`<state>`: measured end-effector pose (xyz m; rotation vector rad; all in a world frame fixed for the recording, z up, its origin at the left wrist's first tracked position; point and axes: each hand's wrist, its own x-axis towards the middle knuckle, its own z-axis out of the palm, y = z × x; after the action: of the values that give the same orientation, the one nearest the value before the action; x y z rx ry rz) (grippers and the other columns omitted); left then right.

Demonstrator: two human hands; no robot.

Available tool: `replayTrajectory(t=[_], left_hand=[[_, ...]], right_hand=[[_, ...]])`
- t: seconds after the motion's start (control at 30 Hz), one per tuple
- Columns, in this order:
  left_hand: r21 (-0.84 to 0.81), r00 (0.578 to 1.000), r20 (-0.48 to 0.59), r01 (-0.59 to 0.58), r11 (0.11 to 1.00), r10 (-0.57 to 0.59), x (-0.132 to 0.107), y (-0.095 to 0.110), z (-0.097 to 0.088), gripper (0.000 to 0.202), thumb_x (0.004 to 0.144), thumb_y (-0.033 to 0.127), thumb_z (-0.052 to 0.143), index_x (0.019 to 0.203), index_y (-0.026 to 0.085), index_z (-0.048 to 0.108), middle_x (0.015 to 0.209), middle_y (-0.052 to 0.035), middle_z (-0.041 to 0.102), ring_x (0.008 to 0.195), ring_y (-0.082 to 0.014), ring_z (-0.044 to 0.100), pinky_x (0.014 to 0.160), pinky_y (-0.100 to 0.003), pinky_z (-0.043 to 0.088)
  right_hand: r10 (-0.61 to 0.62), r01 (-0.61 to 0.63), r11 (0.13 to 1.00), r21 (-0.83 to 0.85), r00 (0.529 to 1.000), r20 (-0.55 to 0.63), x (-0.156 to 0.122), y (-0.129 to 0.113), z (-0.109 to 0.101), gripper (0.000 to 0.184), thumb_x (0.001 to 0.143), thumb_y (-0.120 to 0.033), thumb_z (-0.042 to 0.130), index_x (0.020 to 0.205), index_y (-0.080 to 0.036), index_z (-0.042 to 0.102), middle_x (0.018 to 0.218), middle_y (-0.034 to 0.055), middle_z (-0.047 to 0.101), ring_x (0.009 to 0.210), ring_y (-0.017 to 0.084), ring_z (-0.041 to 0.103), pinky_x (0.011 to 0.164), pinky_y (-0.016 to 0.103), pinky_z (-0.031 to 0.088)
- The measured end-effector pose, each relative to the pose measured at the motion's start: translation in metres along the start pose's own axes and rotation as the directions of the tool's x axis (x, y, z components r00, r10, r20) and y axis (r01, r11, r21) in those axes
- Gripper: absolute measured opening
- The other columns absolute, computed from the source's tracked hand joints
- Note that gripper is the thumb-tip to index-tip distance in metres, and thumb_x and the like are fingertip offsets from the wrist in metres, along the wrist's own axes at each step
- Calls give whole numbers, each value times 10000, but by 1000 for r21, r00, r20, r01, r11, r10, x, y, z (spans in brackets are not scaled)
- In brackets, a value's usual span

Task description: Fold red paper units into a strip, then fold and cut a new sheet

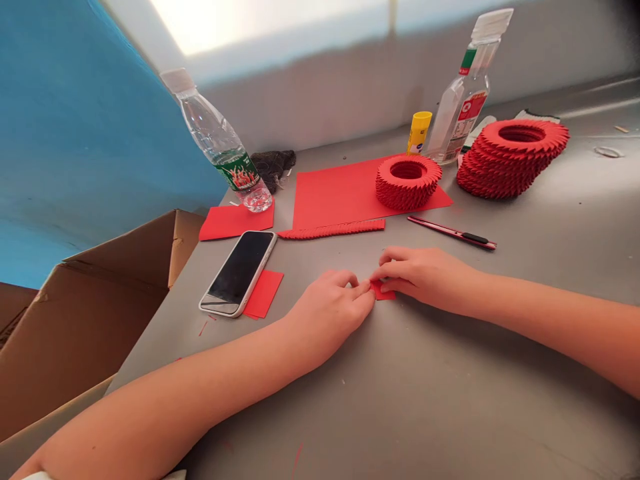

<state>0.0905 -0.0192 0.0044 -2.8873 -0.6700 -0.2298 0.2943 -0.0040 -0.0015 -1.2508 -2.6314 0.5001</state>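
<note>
A small piece of red paper (385, 293) lies on the grey table between my hands. My left hand (337, 307) pinches its left edge, with the fingertips pressed together. From the right, my right hand (423, 277) has its thumb and fingers closed on the paper's upper edge; part of the paper is hidden under the fingers. Beyond the hands runs a strip of stacked, folded red paper pieces (333, 230). To the left, small red paper slips (265, 293) stick out from under a phone (239, 273).
Ring-shaped folded-paper stacks, one small (407, 193) and one taller (505, 170), stand at the back. Nearby are a red sheet (335, 193), a utility knife (453, 233), a glue stick (419, 133), a water bottle (215, 140) and a glass bottle (463, 100). A cardboard box (100, 307) sits left.
</note>
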Motion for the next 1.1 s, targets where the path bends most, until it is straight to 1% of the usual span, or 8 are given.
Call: replayTrajectory(t=[0.27, 0.4, 0.53, 0.63, 0.73, 0.83, 0.93, 1.1], left_hand=[[25, 993, 114, -24, 999, 22, -4, 10, -11, 211, 715, 7, 412, 802, 95, 584, 751, -94, 641, 809, -211, 603, 655, -312, 427], [-40, 989, 139, 63, 997, -57, -4, 11, -24, 210, 833, 157, 424, 685, 133, 571, 558, -36, 586, 631, -183, 606, 602, -307, 427], [-283, 972, -53, 205, 937, -228, 3, 1, -23, 387, 815, 431, 534, 1078, 146, 540, 989, -98, 648, 959, -239, 591, 797, -359, 453], [-613, 944, 7, 266, 744, -331, 7, -6, -12, 693, 730, 366, 658, 1323, 248, 318, 1252, -72, 524, 1089, -221, 532, 893, -349, 435], [-863, 850, 182, 379, 334, -495, 9, -5, -1, 545, 816, 249, 557, 1314, 274, 335, 1013, -29, 659, 876, -164, 633, 788, -308, 494], [-940, 778, 282, 341, 0, -562, 10, -3, 2, 504, 822, 230, 549, 1294, 244, 372, 885, -37, 686, 790, -166, 646, 670, -277, 521], [-934, 760, 352, 324, -151, -546, 12, -2, 1, 555, 786, 212, 601, 1294, 226, 376, 863, -48, 689, 777, -176, 649, 659, -288, 525], [-932, 746, 361, 275, -235, -560, 14, -5, 0, 580, 765, 211, 633, 1288, 208, 384, 888, -66, 689, 779, -180, 661, 674, -285, 530]], right_hand=[[-58, 58, 997, -48, 998, 3, -4, 1, -2, 262, 797, -437, 524, 959, -277, 654, 969, 19, 584, 616, 116, 546, 552, 249, 373], [-85, 85, 995, -51, 996, 1, -5, 2, -2, 232, 799, -406, 529, 908, -255, 668, 947, 24, 592, 604, 112, 539, 555, 253, 377], [-79, 83, 996, 32, 990, -113, -4, -1, -2, 210, 831, -262, 468, 801, -204, 668, 847, 33, 619, 668, 127, 555, 599, 250, 385], [47, -4, 975, 223, 980, -191, -2, -7, -5, 207, 833, -250, 459, 778, -187, 648, 722, 16, 622, 633, 118, 532, 565, 237, 378], [192, -109, 865, 489, 974, -123, 0, -15, -8, 230, 833, -325, 467, 749, -191, 634, 662, -4, 618, 574, 104, 510, 519, 227, 387], [241, -176, 672, 719, 970, 12, 1, -19, -7, 226, 779, -394, 539, 800, -195, 644, 743, 10, 641, 601, 116, 540, 512, 233, 427], [291, -218, 576, 788, 955, 51, 3, -19, -4, 240, 713, -414, 611, 735, -177, 648, 656, 13, 613, 589, 124, 533, 511, 245, 432], [341, -217, 354, 910, 936, 91, 4, -10, 0, 236, 708, -403, 640, 710, -167, 633, 654, 8, 613, 581, 103, 535, 553, 244, 442]])
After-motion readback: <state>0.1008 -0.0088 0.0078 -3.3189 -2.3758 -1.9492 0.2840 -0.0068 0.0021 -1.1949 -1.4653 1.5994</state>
